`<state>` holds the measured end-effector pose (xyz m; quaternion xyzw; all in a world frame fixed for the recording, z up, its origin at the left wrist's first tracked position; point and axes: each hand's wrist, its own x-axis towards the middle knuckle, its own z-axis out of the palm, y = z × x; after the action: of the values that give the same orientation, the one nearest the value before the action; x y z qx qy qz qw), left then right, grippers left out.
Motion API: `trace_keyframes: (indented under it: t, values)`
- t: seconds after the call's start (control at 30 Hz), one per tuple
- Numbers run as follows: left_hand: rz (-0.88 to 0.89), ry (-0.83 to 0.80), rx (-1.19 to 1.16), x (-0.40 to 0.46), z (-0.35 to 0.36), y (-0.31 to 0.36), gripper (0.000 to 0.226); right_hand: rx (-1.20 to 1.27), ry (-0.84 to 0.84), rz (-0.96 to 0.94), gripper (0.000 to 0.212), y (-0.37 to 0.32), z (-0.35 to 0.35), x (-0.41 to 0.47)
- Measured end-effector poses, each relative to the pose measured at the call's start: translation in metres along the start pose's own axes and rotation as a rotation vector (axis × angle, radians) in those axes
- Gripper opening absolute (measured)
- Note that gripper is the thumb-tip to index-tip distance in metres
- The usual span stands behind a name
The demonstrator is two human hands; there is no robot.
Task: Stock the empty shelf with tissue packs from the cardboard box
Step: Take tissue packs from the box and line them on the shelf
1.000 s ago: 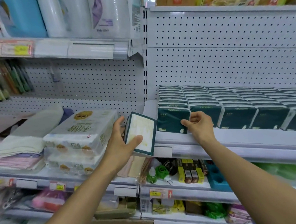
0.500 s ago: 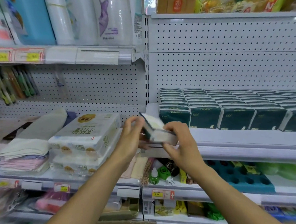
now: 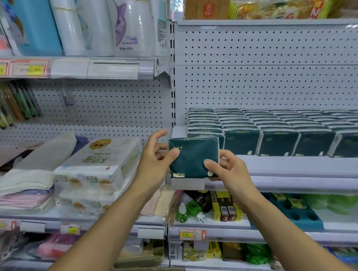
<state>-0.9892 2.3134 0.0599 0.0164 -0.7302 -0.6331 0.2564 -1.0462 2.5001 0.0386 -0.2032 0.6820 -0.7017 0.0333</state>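
hands: left hand (image 3: 153,161) and right hand (image 3: 228,169) clamp tissue pack (image 3: 193,156) | behind: stocked packs (image 3: 279,131) | left: paper rolls (image 3: 101,162)

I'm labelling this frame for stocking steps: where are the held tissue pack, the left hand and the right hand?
held tissue pack (image 3: 193,157): head view, middle of its dark green front.
left hand (image 3: 154,163): head view, back of the hand.
right hand (image 3: 231,170): head view, back of the hand.
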Motion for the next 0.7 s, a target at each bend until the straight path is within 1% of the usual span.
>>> trace_keyframes:
  t: [0.1, 0.17, 0.23, 0.3, 0.37, 0.43, 0.5, 0.53, 0.57, 0.63, 0.67, 0.7]
  values:
    - [0.081, -0.023, 0.137, 0.009, 0.013, 0.002, 0.043, -0.249, 0.102, -0.1, 0.015, 0.004, -0.016, 0.007]
    - [0.106, -0.051, 0.203, 0.022, 0.021, 0.002, 0.045, -0.331, 0.156, -0.126, 0.02, 0.006, -0.03, 0.02]
    - [0.099, -0.065, 0.248, 0.036, 0.029, -0.002, 0.046, -0.383, 0.165, -0.12, 0.028, 0.006, -0.042, 0.034]
    - [0.079, -0.062, 0.296, 0.048, 0.036, -0.011, 0.049, -0.403, 0.137, -0.099, 0.033, 0.006, -0.049, 0.046]
    - [0.023, -0.042, 0.35, 0.056, 0.042, -0.025, 0.061, -0.418, 0.107, -0.064, 0.039, 0.01, -0.051, 0.056]
    - [-0.077, -0.06, 0.388, 0.063, 0.047, -0.041, 0.074, -0.474, 0.084, -0.029, 0.044, 0.017, -0.05, 0.064]
    - [-0.144, -0.114, 0.453, 0.068, 0.05, -0.054, 0.078, -0.523, 0.111, 0.01, 0.035, 0.026, -0.05, 0.071]
    - [-0.168, -0.134, 0.461, 0.069, 0.052, -0.058, 0.076, -0.535, 0.14, 0.026, 0.029, 0.029, -0.049, 0.074]
    - [-0.179, -0.147, 0.451, 0.072, 0.054, -0.061, 0.071, -0.539, 0.172, 0.041, 0.028, 0.032, -0.048, 0.076]
    - [-0.162, -0.148, 0.45, 0.073, 0.06, -0.06, 0.053, -0.545, 0.216, 0.06, 0.038, 0.035, -0.046, 0.08]
    - [-0.154, -0.138, 0.46, 0.074, 0.062, -0.059, 0.047, -0.559, 0.227, 0.057, 0.043, 0.036, -0.044, 0.08]
    - [-0.139, -0.121, 0.47, 0.075, 0.065, -0.06, 0.047, -0.578, 0.233, 0.05, 0.045, 0.035, -0.043, 0.081]
